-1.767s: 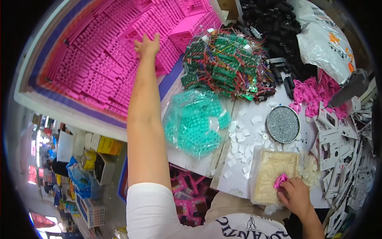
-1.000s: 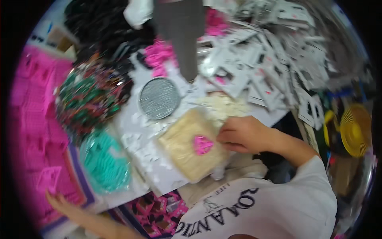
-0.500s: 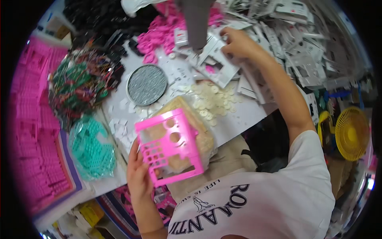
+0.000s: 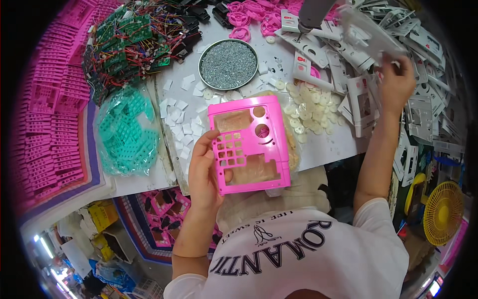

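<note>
My left hand (image 4: 203, 167) grips the left side of a pink plastic casing (image 4: 251, 149), fingers closed around its edge. The casing has a grid of square holes, round openings and a wide cut-out. It is tilted above a plastic-wrapped tan bundle (image 4: 293, 152) at the table's front edge. At the right, my right hand (image 4: 398, 82) pinches the lower end of a white plastic panel (image 4: 368, 37), smeared by motion. Under that hand is a heap of white printed panels (image 4: 361, 102). Its fingertips are partly hidden by the panel.
A round tin of small screws (image 4: 229, 65) stands mid-table, below a grey screwdriver-like tool (image 4: 313, 17). Around it lie cream discs (image 4: 313, 107), white squares (image 4: 177, 117), wired circuit boards (image 4: 134, 37), bagged teal keypads (image 4: 127, 134) and pink rings (image 4: 240, 20). Pink casings (image 4: 55, 119) are stacked left.
The view has shifted. My right hand has moved right, away from beneath the grey tool, and now has a white panel raised. My left hand still holds the pink casing, now straighter.
</note>
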`<action>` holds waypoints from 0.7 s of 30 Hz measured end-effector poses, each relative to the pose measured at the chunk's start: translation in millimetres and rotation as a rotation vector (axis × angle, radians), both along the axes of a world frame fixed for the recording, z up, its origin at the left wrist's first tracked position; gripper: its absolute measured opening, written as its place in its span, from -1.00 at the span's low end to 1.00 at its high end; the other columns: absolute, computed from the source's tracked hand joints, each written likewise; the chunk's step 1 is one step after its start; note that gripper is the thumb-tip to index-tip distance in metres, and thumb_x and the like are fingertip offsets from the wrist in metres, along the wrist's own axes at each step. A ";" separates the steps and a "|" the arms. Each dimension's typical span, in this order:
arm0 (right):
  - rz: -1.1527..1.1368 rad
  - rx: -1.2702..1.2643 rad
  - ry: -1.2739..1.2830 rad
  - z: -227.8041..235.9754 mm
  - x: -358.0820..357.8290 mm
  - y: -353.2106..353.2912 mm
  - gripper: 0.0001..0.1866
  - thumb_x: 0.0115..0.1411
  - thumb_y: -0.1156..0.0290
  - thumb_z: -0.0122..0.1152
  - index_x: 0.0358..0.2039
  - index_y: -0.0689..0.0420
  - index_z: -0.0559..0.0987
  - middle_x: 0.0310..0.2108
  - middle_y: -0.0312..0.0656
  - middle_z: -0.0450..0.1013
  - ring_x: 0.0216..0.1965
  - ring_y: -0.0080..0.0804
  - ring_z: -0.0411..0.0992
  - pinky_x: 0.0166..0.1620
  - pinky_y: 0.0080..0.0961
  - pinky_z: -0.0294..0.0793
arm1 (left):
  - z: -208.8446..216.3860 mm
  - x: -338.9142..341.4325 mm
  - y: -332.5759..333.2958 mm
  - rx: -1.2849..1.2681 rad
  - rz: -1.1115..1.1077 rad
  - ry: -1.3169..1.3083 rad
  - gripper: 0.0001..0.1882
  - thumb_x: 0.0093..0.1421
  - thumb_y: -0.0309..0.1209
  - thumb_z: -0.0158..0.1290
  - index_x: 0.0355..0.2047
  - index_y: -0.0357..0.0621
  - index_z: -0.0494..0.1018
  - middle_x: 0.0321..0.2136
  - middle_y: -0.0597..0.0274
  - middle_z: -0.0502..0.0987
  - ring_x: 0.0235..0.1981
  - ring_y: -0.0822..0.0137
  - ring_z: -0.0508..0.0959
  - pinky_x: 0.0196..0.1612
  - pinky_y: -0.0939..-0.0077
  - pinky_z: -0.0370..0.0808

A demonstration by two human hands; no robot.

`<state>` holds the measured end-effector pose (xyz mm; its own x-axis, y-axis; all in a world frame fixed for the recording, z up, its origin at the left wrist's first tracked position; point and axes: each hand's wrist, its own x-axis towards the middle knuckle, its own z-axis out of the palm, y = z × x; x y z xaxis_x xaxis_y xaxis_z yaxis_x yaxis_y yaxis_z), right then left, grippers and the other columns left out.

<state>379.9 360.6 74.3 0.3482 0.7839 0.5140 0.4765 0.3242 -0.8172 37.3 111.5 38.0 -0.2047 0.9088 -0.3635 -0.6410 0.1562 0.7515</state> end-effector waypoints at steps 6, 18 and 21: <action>0.448 0.501 0.293 19.9 -34.6 -57.6 -0.82 0.14 0.59 0.37 -0.23 0.22 0.59 -0.26 -0.10 0.54 -0.25 -0.30 0.57 -0.21 -0.36 0.61 | -15.2 -2.3 -2.5 0.151 -0.008 -0.166 -0.34 0.42 0.07 -0.11 0.26 -0.23 0.25 0.05 0.07 0.49 -0.07 0.29 0.60 -0.30 0.49 0.60; 1.205 -0.658 0.451 -25.1 -107.2 -135.7 -0.06 0.14 0.29 0.47 0.43 0.16 0.16 0.29 -0.05 0.32 0.32 -0.20 0.30 0.36 -0.23 0.24 | 17.3 7.5 -1.7 0.101 0.044 -0.019 -0.47 0.36 -0.54 -0.07 0.34 -0.18 0.16 0.12 0.02 0.47 0.10 0.25 0.54 0.23 0.25 0.45; 1.222 -0.896 0.726 -28.8 -130.6 -152.9 -0.19 0.27 0.39 0.35 0.41 0.27 0.14 0.27 -0.10 0.35 0.29 -0.39 0.32 0.32 -0.31 0.31 | 18.7 12.5 -3.5 0.081 0.061 0.274 -0.31 0.32 -0.57 -0.08 0.45 -0.24 0.01 0.27 -0.03 0.28 0.26 0.23 0.37 0.29 0.30 0.35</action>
<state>249.3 207.6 45.5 -0.6958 0.6909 -0.1963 -0.2186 -0.4641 -0.8584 49.8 108.0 56.7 -0.3399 0.9158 -0.2141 -0.4189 0.0564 0.9063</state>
